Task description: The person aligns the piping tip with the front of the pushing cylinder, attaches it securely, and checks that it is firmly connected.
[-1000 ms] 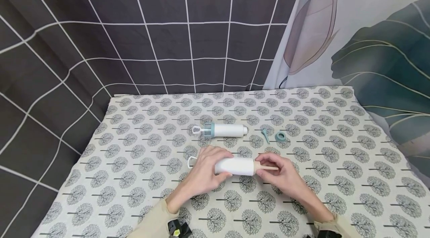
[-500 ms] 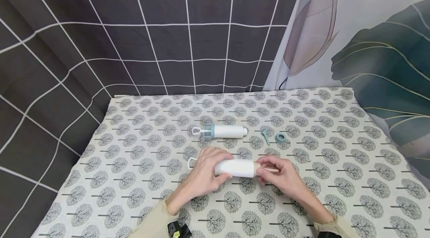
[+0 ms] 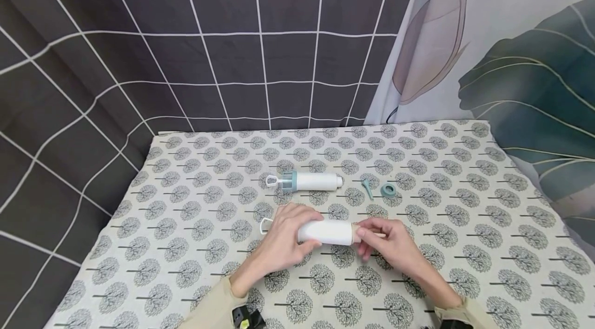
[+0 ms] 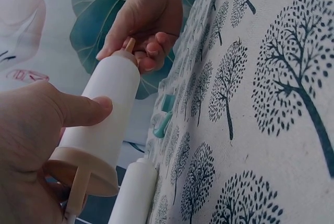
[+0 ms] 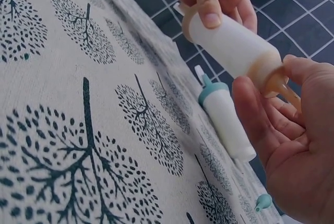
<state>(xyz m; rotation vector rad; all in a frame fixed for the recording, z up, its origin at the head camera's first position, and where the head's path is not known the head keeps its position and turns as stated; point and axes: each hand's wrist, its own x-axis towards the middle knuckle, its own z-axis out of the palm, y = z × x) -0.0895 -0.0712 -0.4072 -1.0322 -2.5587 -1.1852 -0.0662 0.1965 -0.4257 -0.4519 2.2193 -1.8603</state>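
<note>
My left hand (image 3: 290, 233) grips a white tube (image 3: 327, 232) from above, thumb along its side. This looks like a plunger-type syringe, held lying lengthwise left to right. Its beige collar (image 4: 83, 172) shows near the left palm, and a white loop handle (image 3: 265, 225) sticks out beyond that hand. At the opposite end, my right hand (image 3: 388, 240) pinches the beige cap (image 5: 272, 80) between thumb and fingers. The slim beige nozzle (image 5: 288, 96) points out past those fingers. Cap and tube meet; whether the thread is tight cannot be told.
Behind the hands lies a second white tube (image 3: 317, 181) with a teal collar and white loop handle. A small teal nozzle (image 3: 367, 189) and a teal ring cap (image 3: 388, 190) lie to its right. Tree-patterned cloth (image 3: 186, 272) covers the table; dark gridded curtain stands behind.
My right hand's fingers have shifted round the beige cap, with the thumb now higher over it and the lower fingers showing beneath. The left hand and tube stay nearly still.
</note>
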